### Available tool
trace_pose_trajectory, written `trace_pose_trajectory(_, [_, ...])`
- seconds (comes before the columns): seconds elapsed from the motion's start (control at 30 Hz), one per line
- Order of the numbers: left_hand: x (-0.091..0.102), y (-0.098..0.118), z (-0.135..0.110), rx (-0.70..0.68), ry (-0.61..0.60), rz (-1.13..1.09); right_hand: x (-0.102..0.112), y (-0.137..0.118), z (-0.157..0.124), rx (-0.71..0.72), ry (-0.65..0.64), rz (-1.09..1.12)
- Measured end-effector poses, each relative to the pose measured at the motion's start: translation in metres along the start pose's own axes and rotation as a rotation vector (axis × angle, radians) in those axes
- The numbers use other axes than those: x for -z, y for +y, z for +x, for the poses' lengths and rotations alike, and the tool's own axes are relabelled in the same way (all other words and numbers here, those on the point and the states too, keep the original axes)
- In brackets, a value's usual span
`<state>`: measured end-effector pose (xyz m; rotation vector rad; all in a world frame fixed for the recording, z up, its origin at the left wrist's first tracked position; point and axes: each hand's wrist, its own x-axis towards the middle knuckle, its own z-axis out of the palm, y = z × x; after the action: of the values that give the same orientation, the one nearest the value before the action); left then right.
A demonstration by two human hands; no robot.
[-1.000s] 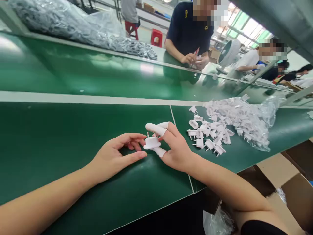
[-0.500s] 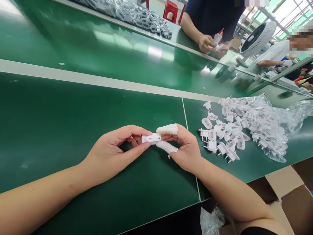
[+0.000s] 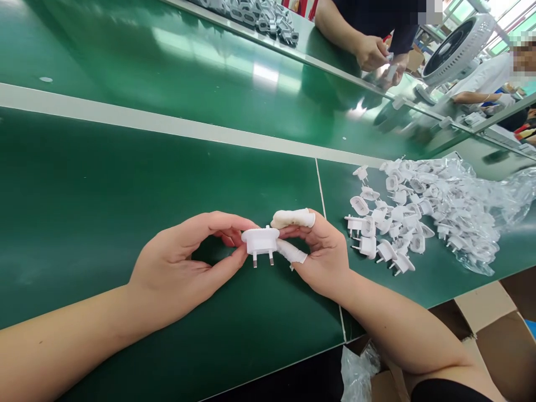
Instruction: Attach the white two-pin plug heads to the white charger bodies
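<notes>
Both hands are meeting over the green bench (image 3: 104, 184) here. The left hand (image 3: 184, 262) is pinching a white plug piece (image 3: 260, 240) between thumb and fingertips from its 9 o'clock side. The right hand (image 3: 322, 254) is gripping the same piece from 3 o'clock, with white finger cots (image 3: 293, 218) on thumb and forefinger. The two pins are pointing toward 6 o'clock. At 3 o'clock from the hands, a pile of matching pieces (image 3: 389, 223) is spilling out of a clear plastic bag (image 3: 473, 206). Up at 1 o'clock, a co-worker's hands (image 3: 372, 53) are handling something small beside a fan (image 3: 456, 44), and grey parts (image 3: 268, 17) are lying at 12 o'clock.
</notes>
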<state>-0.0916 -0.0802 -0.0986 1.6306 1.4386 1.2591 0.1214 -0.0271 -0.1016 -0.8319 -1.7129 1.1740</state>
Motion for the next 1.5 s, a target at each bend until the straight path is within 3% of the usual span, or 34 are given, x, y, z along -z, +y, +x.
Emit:
trace_pose_trajectory(0.47, [0.004, 0.001, 0.002, -0.102, -0.039, -0.08, -0.002, 0.002, 0.0, 0.1, -0.002, 0.056])
trace_pose_trajectory(0.73, [0.007, 0.006, 0.013, 0.202, -0.173, -0.238, 0.0, 0.0, -0.003, 0.057, -0.069, 0.1])
trace_pose_trajectory(1.07, [0.004, 0.012, 0.017, 0.38, -0.229, -0.394, -0.008, -0.006, -0.01, 0.003, -0.14, 0.078])
trace_pose_trajectory(1.5, [0.007, 0.002, 0.015, 0.336, -0.201, -0.513, -0.005, -0.012, -0.008, -0.043, -0.12, 0.173])
